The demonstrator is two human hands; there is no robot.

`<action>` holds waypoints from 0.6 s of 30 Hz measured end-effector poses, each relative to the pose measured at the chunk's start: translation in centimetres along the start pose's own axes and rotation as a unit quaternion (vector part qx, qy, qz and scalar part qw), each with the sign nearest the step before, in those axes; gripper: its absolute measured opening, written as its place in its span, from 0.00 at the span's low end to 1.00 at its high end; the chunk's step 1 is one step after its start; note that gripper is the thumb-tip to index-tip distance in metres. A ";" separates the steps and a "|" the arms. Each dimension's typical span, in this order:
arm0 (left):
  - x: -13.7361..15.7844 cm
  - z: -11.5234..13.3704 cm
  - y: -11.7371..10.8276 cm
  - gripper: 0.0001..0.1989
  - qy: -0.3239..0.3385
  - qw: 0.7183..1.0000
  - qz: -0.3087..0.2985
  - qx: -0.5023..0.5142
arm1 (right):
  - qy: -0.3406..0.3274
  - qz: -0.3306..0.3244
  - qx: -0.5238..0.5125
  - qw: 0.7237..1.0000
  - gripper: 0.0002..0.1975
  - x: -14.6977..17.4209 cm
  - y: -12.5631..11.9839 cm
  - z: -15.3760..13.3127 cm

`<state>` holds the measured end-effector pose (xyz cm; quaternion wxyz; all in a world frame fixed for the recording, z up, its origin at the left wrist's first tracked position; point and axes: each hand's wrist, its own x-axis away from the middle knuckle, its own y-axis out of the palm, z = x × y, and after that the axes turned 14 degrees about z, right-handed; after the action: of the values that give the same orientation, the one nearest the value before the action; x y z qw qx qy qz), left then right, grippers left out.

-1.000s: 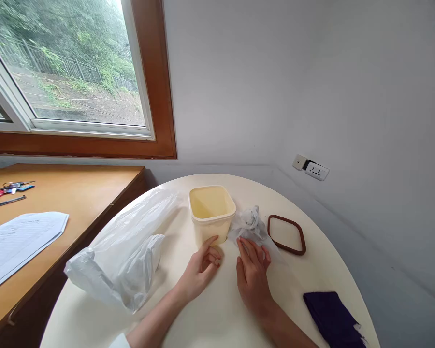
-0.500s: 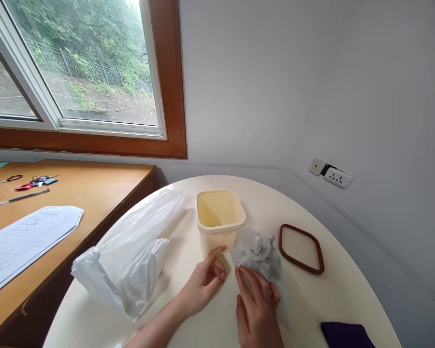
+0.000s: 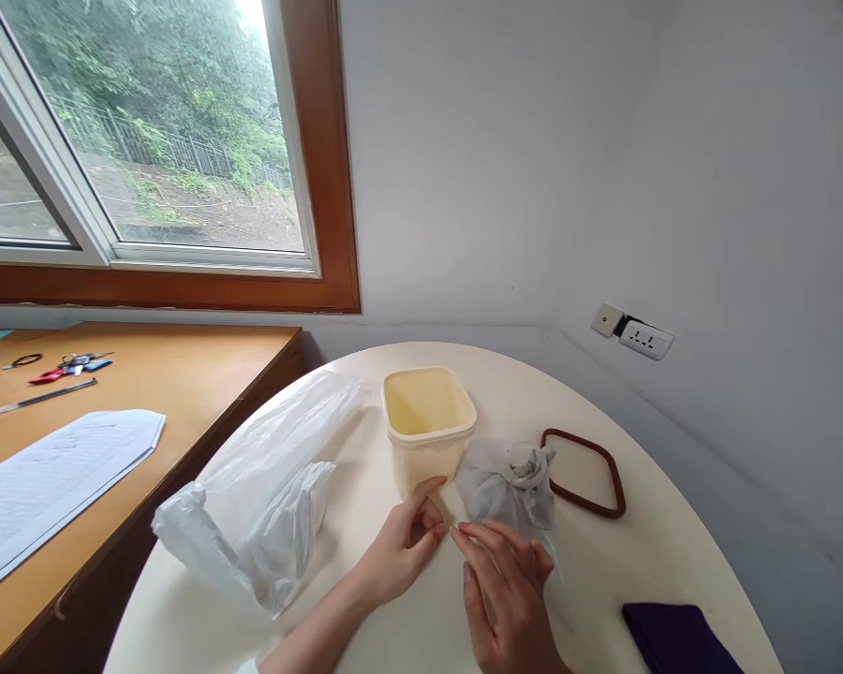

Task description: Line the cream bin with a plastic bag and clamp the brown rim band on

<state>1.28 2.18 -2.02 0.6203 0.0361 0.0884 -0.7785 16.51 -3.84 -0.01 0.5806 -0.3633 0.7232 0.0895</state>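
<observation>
My left hand (image 3: 406, 545) is held low over the white table in front of the cream plastic container (image 3: 432, 456). Its index finger points toward the container's base, the others are curled with a gap to the thumb, and nothing shows in it. My right hand (image 3: 510, 594) has its fingers spread and bent, with nothing visible between them. Just beyond those fingers sits a knotted greyish plastic bag (image 3: 492, 477), its contents hidden; whether the fingertips touch it I cannot tell. The container stands upright without a lid, close to the bag's left.
A crumpled clear plastic bag (image 3: 273, 496) covers the table's left side. To the right lie a brown rounded frame (image 3: 616, 487) and a dark purple cloth (image 3: 678, 637). A wooden desk (image 3: 203, 374) with papers (image 3: 63, 468), a pen (image 3: 38, 398) and keys (image 3: 77, 363) adjoins at left.
My right hand has drawn back slightly from the knotted bag, its fingers lifting off. The bag's knot now leans to the right. My left hand is nearly unchanged; the view has shifted slightly.
</observation>
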 end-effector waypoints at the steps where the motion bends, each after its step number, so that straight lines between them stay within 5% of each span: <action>1: 0.0 -0.1 0.0 0.23 0.003 1.000 -0.001 -0.004 | -0.006 0.006 0.001 1.000 0.17 -0.3 -0.2 0.2; 6: -0.2 -0.3 0.1 0.23 0.006 1.000 -0.006 -0.020 | -0.011 0.002 0.050 0.999 0.14 -0.7 -1.0 2.4; 11: -0.2 -0.3 0.2 0.22 0.003 1.000 -0.004 -0.016 | 0.090 0.074 0.084 0.990 0.07 -0.8 -1.1 4.4; 18: -0.2 0.0 0.3 0.20 0.016 0.999 -0.003 -0.033 | 0.221 0.061 0.115 0.967 0.23 -0.8 -0.5 6.2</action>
<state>1.61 2.33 -2.00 0.6176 0.0282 0.1238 -0.7762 21.70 -0.43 -1.03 0.4377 -0.2603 0.8596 -0.0414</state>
